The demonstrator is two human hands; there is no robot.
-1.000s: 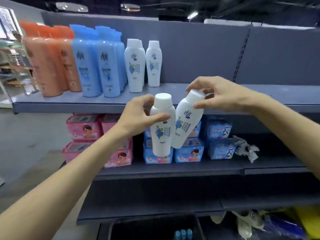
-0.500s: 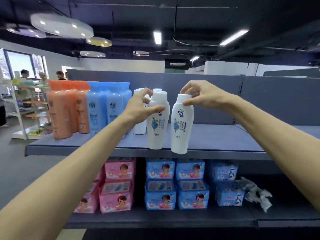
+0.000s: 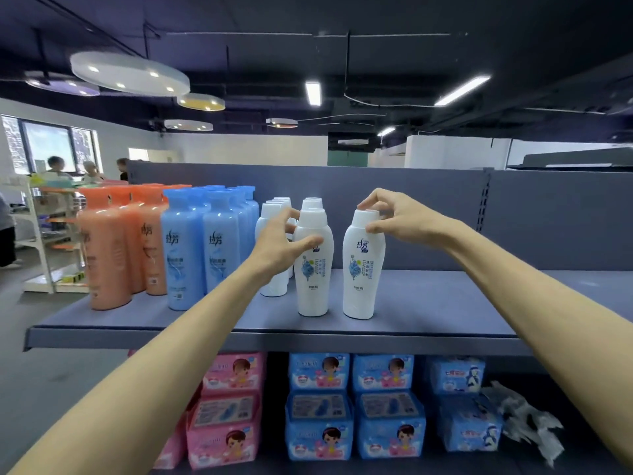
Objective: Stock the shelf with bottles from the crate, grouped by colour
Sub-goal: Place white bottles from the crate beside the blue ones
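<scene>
Orange bottles [image 3: 113, 248] fill the far left of the shelf [image 3: 428, 303], standing upright in rows, the front one near the shelf's front lip. Just beside them, to the right, I see the blue bottles [image 3: 202, 252] packed tight, their front pair also close to the lip. Next come the white bottles at the back [image 3: 274, 214], partly hidden behind my left hand [image 3: 281, 245].

That left hand wraps the shoulder of a white bottle [image 3: 313, 269], thumb across its front and fingers curled round the far side; the bottle stands upright on the shelf, near the front edge. A narrow gap separates it from the second white bottle [image 3: 363, 269], also upright on the shelf and about level with the first. My right hand [image 3: 400, 217] pinches this one at the cap, thumb on the neck, fingertips arched over the top.

Right of that bottle the shelf runs bare and grey to the frame's edge, with open room up to the back panel [image 3: 445, 207]. The upright slotted post [image 3: 484, 197] marks the joint between panels. Below the shelf lip, pink packs [image 3: 226, 416] sit left and blue packs [image 3: 356, 406] sit centre on the lower tier, with crumpled plastic wrap [image 3: 524, 419] at the right.
</scene>
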